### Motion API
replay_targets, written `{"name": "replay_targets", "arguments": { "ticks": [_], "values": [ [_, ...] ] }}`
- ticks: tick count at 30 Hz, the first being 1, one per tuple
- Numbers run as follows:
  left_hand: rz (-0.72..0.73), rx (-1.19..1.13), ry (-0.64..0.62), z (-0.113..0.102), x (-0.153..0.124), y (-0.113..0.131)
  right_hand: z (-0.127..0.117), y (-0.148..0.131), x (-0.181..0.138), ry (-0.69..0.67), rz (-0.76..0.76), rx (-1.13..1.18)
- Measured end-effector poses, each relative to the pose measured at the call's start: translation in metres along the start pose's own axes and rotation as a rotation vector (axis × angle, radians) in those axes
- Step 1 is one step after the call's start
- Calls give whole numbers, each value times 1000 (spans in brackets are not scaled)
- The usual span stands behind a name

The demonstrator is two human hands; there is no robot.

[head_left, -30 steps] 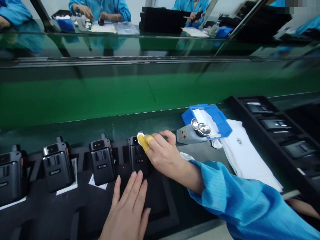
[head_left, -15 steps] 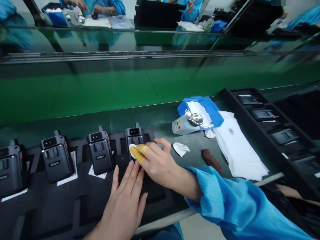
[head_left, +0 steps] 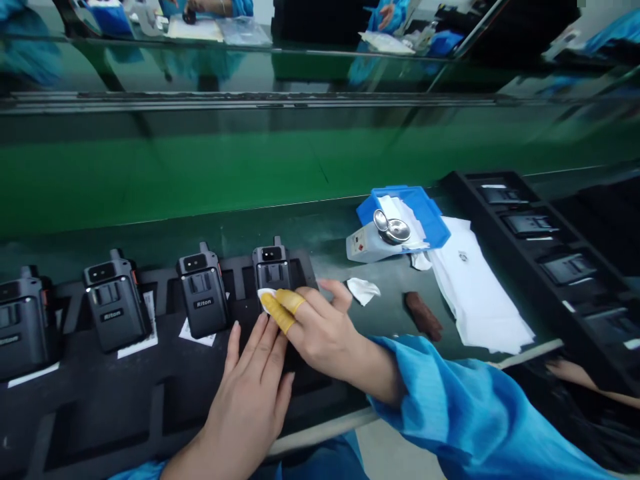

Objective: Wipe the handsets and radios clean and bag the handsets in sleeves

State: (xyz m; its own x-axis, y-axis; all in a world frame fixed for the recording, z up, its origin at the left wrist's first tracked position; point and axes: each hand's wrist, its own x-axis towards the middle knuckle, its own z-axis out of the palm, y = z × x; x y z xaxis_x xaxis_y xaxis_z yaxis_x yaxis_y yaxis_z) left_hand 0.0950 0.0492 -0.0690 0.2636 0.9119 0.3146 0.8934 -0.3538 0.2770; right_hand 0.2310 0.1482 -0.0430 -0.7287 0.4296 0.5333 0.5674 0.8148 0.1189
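Observation:
Several black Riton devices stand in a black foam tray (head_left: 125, 400). My right hand (head_left: 315, 330), with yellow finger cots on two fingers, pinches a small white wipe (head_left: 265, 295) against the face of the rightmost device (head_left: 271, 265). My left hand (head_left: 250, 400) lies flat, fingers stretched out, on the tray just below that device, touching the right hand's fingertips. Further left stand more devices (head_left: 203, 297), with white slips beside them.
A blue bin (head_left: 425, 213) with white cloths and a metal-topped dispenser bottle (head_left: 380, 240) sit to the right. A crumpled wipe (head_left: 364, 290), a brown object (head_left: 423, 315), white sheets (head_left: 475, 287) and another black tray (head_left: 550, 260) lie nearby. A green conveyor belt (head_left: 200, 180) runs behind.
My right hand with the wipe slid from the device's top down its face. My left hand moved up against the right fingers.

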Motion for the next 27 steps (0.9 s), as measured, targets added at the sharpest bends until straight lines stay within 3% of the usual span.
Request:
{"name": "replay_targets", "arguments": {
  "ticks": [7,13,21,27],
  "values": [
    [39,55,-17,-1,1,0,7,2,-8,-75,24,-68],
    [59,79,-20,0,1,-2,14,-4,-2,5,13,-26],
    [58,83,-33,-1,2,-1,7,1,-11,-39,58,-91],
    [61,86,-11,0,2,-2,17,-8,0,48,44,-72]
  ]
}}
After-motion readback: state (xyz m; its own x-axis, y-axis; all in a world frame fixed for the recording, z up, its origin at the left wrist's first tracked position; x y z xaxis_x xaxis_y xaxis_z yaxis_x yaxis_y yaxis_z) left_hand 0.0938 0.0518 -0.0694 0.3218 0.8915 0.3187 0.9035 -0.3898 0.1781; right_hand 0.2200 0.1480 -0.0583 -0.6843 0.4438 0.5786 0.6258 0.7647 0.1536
